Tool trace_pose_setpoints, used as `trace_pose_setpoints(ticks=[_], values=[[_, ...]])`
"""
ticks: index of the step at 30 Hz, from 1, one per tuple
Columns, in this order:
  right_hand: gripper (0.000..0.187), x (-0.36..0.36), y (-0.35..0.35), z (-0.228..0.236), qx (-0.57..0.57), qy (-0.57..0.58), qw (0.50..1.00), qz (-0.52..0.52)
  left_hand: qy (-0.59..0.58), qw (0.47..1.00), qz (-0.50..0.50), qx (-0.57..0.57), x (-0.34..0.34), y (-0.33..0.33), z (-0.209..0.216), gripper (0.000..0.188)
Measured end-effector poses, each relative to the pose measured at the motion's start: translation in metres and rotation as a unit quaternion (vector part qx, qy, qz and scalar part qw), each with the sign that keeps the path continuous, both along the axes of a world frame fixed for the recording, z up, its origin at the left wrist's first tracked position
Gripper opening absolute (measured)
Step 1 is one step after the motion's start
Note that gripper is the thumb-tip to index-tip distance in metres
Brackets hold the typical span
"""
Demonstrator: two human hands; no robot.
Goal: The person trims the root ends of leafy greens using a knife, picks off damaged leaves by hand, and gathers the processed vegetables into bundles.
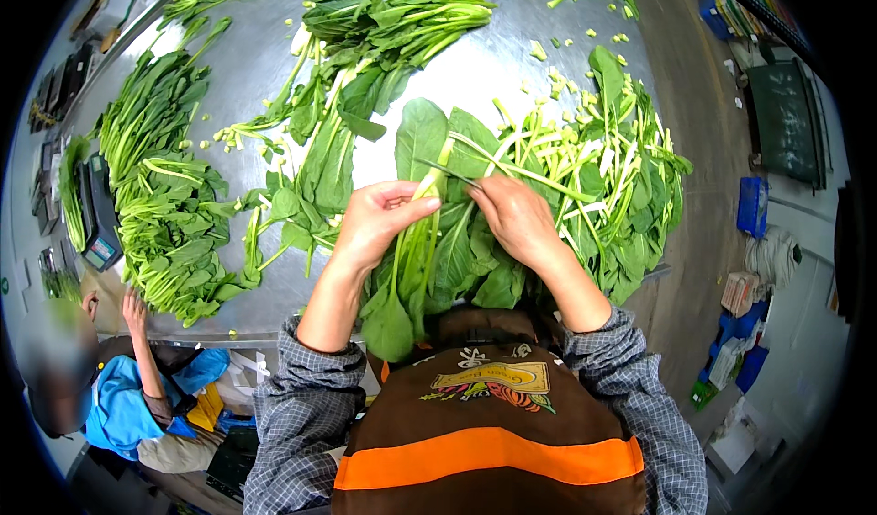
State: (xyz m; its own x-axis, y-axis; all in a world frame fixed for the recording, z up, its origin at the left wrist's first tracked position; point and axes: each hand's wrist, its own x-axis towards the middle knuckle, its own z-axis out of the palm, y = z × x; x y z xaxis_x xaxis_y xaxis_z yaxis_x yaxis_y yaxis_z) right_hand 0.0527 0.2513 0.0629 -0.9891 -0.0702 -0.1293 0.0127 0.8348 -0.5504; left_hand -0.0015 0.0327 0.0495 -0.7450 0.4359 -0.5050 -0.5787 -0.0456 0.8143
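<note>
L hand (387, 219) in pinch grip; R hand (518, 220) curled nr it; forearms (331, 303) angled inwd.

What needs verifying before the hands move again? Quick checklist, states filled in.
1. Left hand has hold of a leafy stem: ok, pinched between thumb and fingers.
2. Right hand holds the thin blade: ok.
3. Left fingers well away from the blade: not ok, the blade lies close by them.
4. Cutting edge direction: cannot tell, too thin to make out.
5. Metal table free of cut bits: not ok, they are scattered about.
6. Co-worker's hands apart from the work: ok, at far left.
</note>
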Motion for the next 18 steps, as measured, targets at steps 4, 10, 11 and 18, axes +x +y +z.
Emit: trace_pose_setpoints(ticks=[4,10,11,18], values=[[0.02,0.017,0.024,-0.026,-0.048,-0.08,0.994,-0.055,0.007,0.996,0.071,0.059,-0.024,-0.04,-0.016,0.017],[0.023,0.001,0.015,-0.025,-0.172,-0.112,0.973,-0.102,0.288,0.877,0.12,-0.366,-0.114,-0.042,-0.072,0.027],[0.021,-0.002,0.012,-0.023,-0.179,-0.102,0.974,-0.092,0.309,0.855,0.13,-0.396,-0.134,-0.041,-0.087,0.026],[0.022,-0.002,0.012,-0.011,-0.171,-0.098,0.978,-0.068,0.251,0.82,0.003,-0.515,-0.207,-0.034,-0.113,0.037]])
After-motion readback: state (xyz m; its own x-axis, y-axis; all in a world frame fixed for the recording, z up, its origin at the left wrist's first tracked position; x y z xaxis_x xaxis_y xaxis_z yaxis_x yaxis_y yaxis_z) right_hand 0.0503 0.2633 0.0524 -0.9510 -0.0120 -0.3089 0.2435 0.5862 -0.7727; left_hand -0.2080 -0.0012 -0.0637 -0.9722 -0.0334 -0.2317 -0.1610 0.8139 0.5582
